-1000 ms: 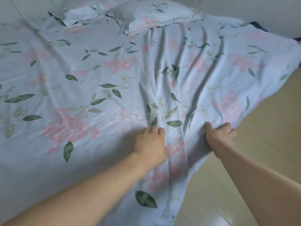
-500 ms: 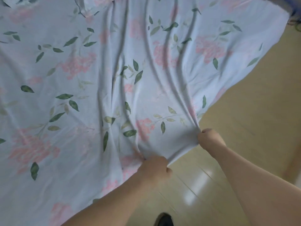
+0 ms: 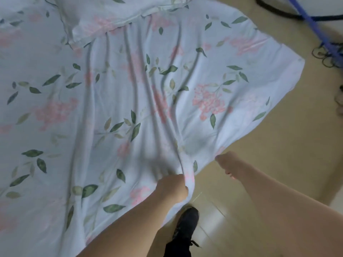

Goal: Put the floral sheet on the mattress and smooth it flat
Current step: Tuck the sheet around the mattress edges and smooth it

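The floral sheet (image 3: 115,101), pale blue with pink blossoms and green leaves, lies spread over the mattress, which it hides completely. Long wrinkles run from the pillow end down to my hands. My left hand (image 3: 171,188) is a fist clamped on a bunched fold at the sheet's near edge. My right hand (image 3: 225,164), blurred by motion, is closed on the same edge a little to the right, over the floor. The sheet's right corner (image 3: 297,65) hangs out past the bed above the floor.
A pillow (image 3: 120,15) in matching floral fabric rests at the head of the bed. Tan floor tiles (image 3: 278,164) lie to the right. My black shoe (image 3: 187,223) stands by the bed edge. A blue pole (image 3: 315,28) and black cables (image 3: 326,56) lie at top right.
Both hands went from pressing flat on the sheet to gripping its edge, then pulled it toward me and to the right. The view swung back up, so the pillow shows again.
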Action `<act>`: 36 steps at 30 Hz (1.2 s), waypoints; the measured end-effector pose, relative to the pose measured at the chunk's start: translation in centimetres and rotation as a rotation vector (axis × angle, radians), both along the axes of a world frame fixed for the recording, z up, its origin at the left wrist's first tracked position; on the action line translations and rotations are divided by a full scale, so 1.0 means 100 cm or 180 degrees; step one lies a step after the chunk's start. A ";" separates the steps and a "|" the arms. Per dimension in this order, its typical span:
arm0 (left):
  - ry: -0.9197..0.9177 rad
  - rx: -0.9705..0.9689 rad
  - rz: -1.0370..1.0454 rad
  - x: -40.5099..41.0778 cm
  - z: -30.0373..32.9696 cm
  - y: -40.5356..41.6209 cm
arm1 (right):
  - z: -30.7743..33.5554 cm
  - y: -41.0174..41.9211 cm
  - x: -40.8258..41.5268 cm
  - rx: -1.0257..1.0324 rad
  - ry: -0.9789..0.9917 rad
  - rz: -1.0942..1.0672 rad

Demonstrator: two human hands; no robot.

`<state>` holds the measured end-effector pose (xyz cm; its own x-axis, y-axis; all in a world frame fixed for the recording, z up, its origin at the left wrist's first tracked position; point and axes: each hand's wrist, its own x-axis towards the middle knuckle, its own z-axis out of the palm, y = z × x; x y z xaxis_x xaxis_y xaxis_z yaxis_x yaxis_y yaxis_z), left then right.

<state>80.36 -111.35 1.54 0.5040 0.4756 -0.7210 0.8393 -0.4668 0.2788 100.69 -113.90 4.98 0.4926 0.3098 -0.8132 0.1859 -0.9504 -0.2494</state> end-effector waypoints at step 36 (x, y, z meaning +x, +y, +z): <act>0.1162 -0.0847 0.0005 0.391 0.053 0.098 | 0.049 0.117 0.384 -0.0878 0.0518 0.1878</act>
